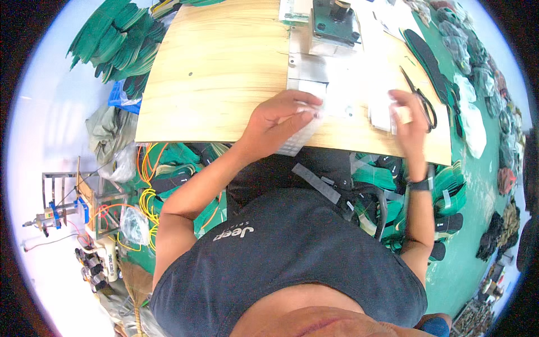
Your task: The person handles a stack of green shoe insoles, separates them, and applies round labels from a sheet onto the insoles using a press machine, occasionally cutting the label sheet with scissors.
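Note:
My left hand (pixel 281 121) is closed at the front of the wooden table, with thumb and fingers pinched together on a white sheet with a grid-like pattern (pixel 298 141). The sheet hangs below the hand over the table's front edge. To the right, my right hand (pixel 411 119) is smeared by motion, and its grip does not show clearly. It is beside a small stack of white slips (pixel 382 117). Black-handled scissors (pixel 429 109) lie just right of that hand. Beyond my left hand stands a metal block with a dark top plate (pixel 335 28), on a pale base plate (pixel 307 70).
The wooden table (pixel 213 78) spans the front. Stacked green insole-like pieces (pixel 115 36) rise at its far left, near a blue crate (pixel 124 98). Dark insoles (pixel 424 53) lie along the right edge. More green pieces (pixel 449 191) are under the table, and bagged goods (pixel 483 73) line the right.

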`<state>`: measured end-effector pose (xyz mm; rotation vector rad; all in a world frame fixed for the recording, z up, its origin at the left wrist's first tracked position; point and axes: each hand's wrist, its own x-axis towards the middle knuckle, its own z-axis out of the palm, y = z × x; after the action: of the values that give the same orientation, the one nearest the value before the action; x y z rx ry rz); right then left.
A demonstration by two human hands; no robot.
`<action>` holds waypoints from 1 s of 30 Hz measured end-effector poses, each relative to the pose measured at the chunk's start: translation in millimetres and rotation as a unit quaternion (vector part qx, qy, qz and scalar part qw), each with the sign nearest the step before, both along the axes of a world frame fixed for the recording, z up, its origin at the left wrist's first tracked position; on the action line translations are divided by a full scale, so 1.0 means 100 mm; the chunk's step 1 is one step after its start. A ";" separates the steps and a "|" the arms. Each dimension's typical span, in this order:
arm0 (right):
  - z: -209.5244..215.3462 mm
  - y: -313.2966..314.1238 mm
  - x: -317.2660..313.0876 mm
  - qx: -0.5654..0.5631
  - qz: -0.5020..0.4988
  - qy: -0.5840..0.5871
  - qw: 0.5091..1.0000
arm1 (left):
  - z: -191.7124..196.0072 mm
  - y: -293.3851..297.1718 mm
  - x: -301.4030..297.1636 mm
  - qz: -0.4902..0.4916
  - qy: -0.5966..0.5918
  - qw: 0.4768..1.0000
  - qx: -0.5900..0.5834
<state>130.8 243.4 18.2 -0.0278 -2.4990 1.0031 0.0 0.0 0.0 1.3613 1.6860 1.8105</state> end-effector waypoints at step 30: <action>-0.50 -0.72 -0.38 -0.258 -0.016 -0.067 0.964 | 0.64 1.44 -3.18 0.217 -0.260 0.926 0.166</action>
<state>93.0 171.4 -32.0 -0.3041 -2.2690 1.6582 -318.2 144.3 63.9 0.5214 1.5015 2.5143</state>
